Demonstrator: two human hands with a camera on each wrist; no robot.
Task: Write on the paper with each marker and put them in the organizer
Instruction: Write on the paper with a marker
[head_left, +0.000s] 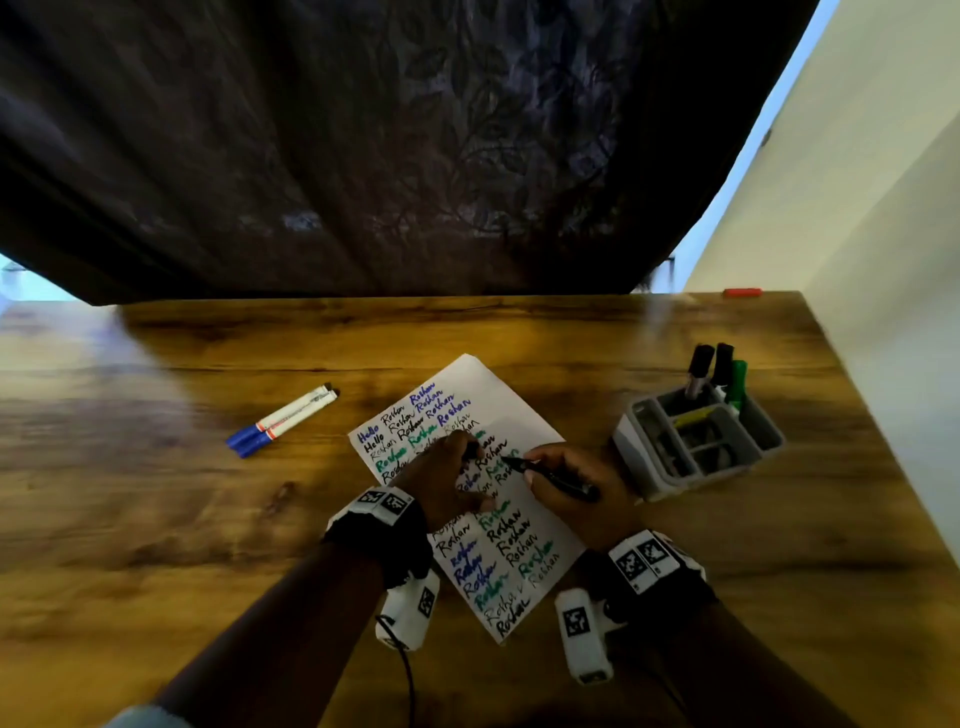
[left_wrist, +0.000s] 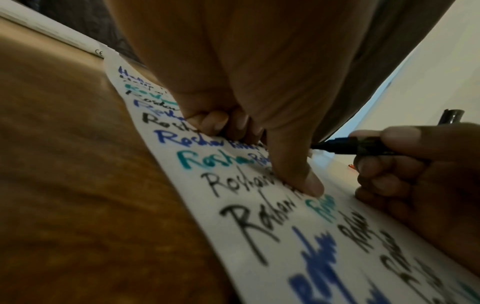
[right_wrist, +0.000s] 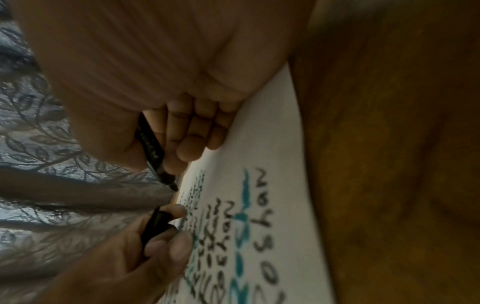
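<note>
A white paper (head_left: 498, 400) (left_wrist: 233, 205) (right_wrist: 280, 185) covered with black, blue and green words lies mid-table. My right hand (head_left: 576, 499) (left_wrist: 415, 164) (right_wrist: 155, 82) grips an uncapped black marker (head_left: 561, 483) (left_wrist: 363, 148) (right_wrist: 150, 142), tip pointing left just over the sheet. My left hand (head_left: 447, 478) (left_wrist: 259, 123) (right_wrist: 145, 257) rests on the paper and pinches the black cap (head_left: 470, 451) (right_wrist: 155, 224). Its thumb presses the sheet. Two blue-capped markers (head_left: 283, 420) lie side by side to the left. The grey organizer (head_left: 631, 452) stands to the right.
The organizer's back compartment holds two black markers (head_left: 701, 364) and a green one (head_left: 737, 384), all upright. A small red object (head_left: 743, 292) lies at the table's far right edge. A dark patterned curtain (head_left: 363, 156) hangs behind the table, and a pale wall (head_left: 883, 260) runs along the right.
</note>
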